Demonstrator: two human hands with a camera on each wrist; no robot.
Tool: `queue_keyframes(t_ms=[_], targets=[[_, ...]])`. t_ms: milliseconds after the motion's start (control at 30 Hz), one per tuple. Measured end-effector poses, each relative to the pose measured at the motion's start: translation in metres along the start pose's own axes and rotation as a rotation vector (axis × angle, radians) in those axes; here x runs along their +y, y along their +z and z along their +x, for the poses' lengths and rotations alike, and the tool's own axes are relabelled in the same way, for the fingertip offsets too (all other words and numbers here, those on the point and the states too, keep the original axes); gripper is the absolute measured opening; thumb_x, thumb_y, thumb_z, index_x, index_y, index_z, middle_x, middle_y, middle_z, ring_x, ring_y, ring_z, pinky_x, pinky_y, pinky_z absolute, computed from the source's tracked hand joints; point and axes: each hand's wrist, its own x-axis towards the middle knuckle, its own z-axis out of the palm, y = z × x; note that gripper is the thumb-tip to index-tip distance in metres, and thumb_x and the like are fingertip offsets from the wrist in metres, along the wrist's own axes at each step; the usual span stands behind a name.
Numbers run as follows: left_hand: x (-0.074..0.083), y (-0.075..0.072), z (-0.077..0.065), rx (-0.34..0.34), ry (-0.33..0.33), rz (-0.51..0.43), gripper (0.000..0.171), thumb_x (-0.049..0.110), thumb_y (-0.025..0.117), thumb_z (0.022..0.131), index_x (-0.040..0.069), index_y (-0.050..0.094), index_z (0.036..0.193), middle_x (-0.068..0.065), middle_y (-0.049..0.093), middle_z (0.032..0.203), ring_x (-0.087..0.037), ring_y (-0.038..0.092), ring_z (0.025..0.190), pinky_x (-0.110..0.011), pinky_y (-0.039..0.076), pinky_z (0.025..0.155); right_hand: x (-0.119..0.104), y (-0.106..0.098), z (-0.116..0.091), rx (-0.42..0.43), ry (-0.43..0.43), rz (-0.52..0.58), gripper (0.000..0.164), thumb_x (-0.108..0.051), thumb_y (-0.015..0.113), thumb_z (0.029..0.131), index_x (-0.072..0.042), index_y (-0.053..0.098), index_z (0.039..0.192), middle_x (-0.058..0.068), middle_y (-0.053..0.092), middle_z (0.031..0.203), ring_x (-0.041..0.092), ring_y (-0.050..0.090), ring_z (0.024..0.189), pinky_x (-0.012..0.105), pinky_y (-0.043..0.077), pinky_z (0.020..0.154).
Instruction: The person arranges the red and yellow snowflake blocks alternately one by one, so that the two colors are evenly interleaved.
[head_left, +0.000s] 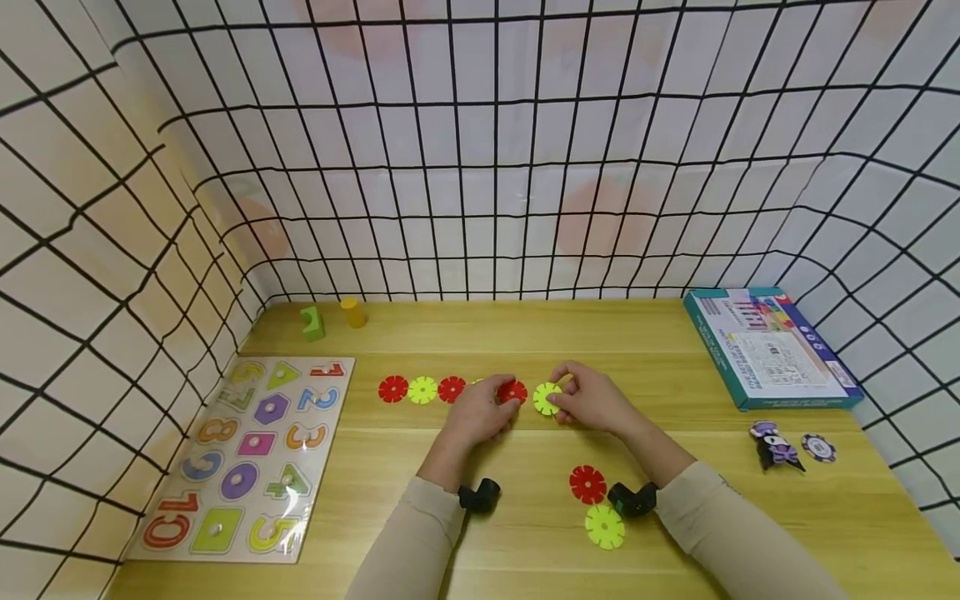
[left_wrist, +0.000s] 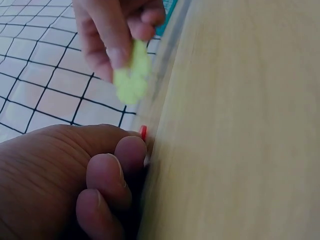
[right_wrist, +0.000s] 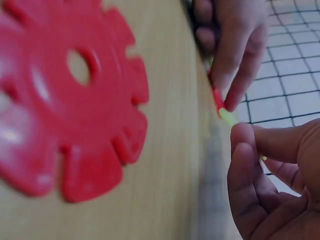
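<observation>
In the head view, the left hand pinched a red disc at the right end of a row, finger on its far edge and thumb on its near one. The right hand gripped a yellow-green disc just beside it, a narrow gap between the two. Left of the left hand, the row ran on with another red disc; a loose red disc and a loose yellow disc lay nearer the person than the right hand. A number board lay well left of the left hand, a box well right of the right. In the left wrist view, the pinched red disc showed edge-on at the left hand's fingertips, the yellow-green one beyond. In the right wrist view, the right thumb and fingers clasped the yellow-green disc; whether it touched the red one could not be told there.
</observation>
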Motion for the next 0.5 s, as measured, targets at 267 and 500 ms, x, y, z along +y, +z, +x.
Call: queue_keyframes(t_ms=[267,500], targets=[[0.000,-0.001,-0.001,0.000,-0.002,-0.006,0.048,0.031,0.061,0.089,0.022,0.048,0.134,0.000,0.059,0.055,-0.018,0.055,0.041,-0.032,0.046,0.040,0.000,0.001,0.023,-0.018,0.035,-0.143,0.023,-0.020,0.066,0.086,-0.010,0.054,0.103,0.007,0.062,0.062,0.022,0.057,0.050,0.026,0.039,0.043],[0.001,-0.001,-0.001,0.004,-0.006,0.015,0.047,0.032,0.061,0.089,0.023,0.049,0.133,0.000,0.059,0.054,-0.018,0.055,0.040,-0.031,0.046,0.040,-0.011,-0.002,0.033,-0.032,0.049,-0.336,0.023,-0.025,0.070,0.083,-0.011,0.055,0.093,0.003,0.059,0.057,0.017,0.054,0.048,0.029,0.040,0.050]])
